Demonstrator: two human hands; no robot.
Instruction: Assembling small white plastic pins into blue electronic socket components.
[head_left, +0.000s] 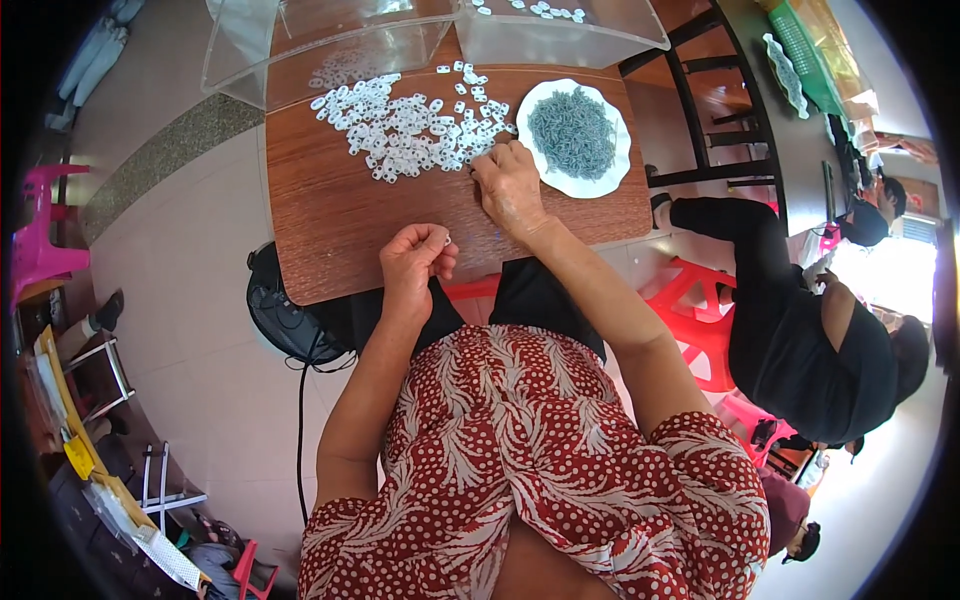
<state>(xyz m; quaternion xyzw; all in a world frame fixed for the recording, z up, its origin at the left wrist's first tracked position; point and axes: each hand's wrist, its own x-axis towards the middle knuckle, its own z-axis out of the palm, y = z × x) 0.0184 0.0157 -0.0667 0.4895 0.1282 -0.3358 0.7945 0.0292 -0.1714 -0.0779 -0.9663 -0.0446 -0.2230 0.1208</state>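
Note:
Over the table's near edge, my left hand (414,262) is closed in a pinch, and a tiny whitish bit shows at its fingertips, perhaps one of the white plastic pieces. My right hand (510,190) is at the near right side of a loose pile of small white oval plastic pieces with holes (405,135). Its fingers are curled together and pointing down; what they hold, if anything, is hidden. Just beyond and right of that hand stands a white scalloped plate (606,182) heaped with small grey screws (572,132).
Clear plastic bins (560,40) stand along the far side of the brown wooden table (340,230). A black round device (290,310) with a cable is at the table's left. On the right are a red stool (700,320) and a seated person in black (820,340).

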